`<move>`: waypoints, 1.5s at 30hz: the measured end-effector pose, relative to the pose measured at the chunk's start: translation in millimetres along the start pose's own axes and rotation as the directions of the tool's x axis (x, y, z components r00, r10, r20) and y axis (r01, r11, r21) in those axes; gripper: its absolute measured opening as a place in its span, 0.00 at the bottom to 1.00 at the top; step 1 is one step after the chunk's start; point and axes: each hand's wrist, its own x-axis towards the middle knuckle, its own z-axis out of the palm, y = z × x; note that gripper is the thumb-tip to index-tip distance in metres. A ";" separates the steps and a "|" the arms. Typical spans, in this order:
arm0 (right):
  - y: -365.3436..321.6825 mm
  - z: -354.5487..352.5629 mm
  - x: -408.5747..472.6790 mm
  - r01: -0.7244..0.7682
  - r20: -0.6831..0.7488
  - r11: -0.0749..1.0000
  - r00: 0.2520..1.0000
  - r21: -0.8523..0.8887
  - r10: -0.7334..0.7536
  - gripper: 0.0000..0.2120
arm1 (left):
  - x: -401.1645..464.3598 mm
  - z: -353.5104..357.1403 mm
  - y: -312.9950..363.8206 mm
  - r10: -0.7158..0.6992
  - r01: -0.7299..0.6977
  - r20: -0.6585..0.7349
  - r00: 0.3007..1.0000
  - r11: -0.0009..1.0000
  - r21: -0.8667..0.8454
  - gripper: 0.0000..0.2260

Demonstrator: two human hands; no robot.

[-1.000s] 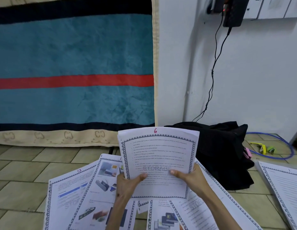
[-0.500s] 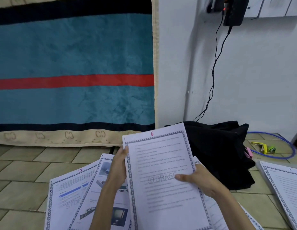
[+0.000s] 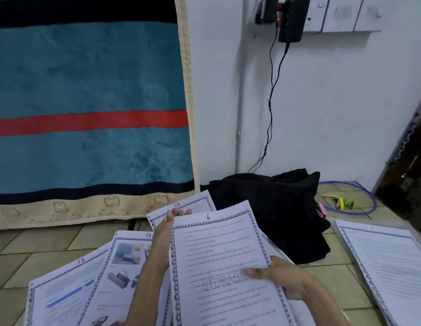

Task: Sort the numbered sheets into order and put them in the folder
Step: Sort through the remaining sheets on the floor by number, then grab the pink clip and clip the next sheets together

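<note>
Head view, left to right: sheet 12 [image 3: 63, 292] and sheet 14 [image 3: 124, 267] lie fanned on the tiled floor [image 3: 40, 250], and sheet 15 [image 3: 193, 205] peeks out behind them. The left hand [image 3: 166, 231] grips sheet 6 [image 3: 223, 267] along its upper left edge, fingertips curled over the top; a second ago it pinched the bottom edge. The right hand [image 3: 282, 278] pinches the sheet's right edge, thumb on the printed face. Since then the sheet has tipped from upright to slanting toward the right, which suggests it is bound for the sorted stack [image 3: 388, 262], topped by sheet 1, lying on the floor at far right. A black bag [image 3: 275, 208] sits between. No folder is visible, so filing looks some way off.
</note>
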 end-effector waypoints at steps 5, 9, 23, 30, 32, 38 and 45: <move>17.1 -17.8 -2.5 0.143 -0.148 0.980 0.981 0.139 -0.122 0.19 | 7.2 16.3 -29.1 -0.041 0.038 0.083 0.996 0.999 0.033 0.09; 25.7 -35.1 -3.8 0.250 -0.348 0.966 0.913 0.060 -0.215 0.11 | 13.9 34.7 -46.4 -0.064 0.033 0.150 0.987 0.979 0.199 0.12; 36.9 -91.4 5.1 0.265 -0.459 0.963 0.849 -0.058 -0.261 0.06 | 23.5 52.5 -94.4 -0.398 0.251 0.096 0.912 0.729 0.637 0.17; 33.8 -129.7 19.4 0.130 -0.507 0.987 0.847 -0.091 -0.158 0.20 | 35.4 46.3 -111.4 -0.338 0.185 0.050 0.940 0.627 0.757 0.13; 24.9 -154.9 29.5 0.166 -0.692 0.977 0.690 -0.132 -0.210 0.18 | 38.4 46.5 -115.6 -0.318 0.150 0.063 0.946 0.603 0.784 0.13; 1.4 -218.0 47.5 -0.050 -0.878 0.936 0.367 -0.348 -0.307 0.09 | 39.9 52.8 -122.9 -0.323 0.051 0.152 0.934 0.541 0.840 0.03; -7.4 -258.4 78.3 -0.196 -0.882 0.908 0.382 -0.370 -0.276 0.17 | 38.2 56.8 -123.2 -0.329 0.023 0.173 0.928 0.515 0.857 0.13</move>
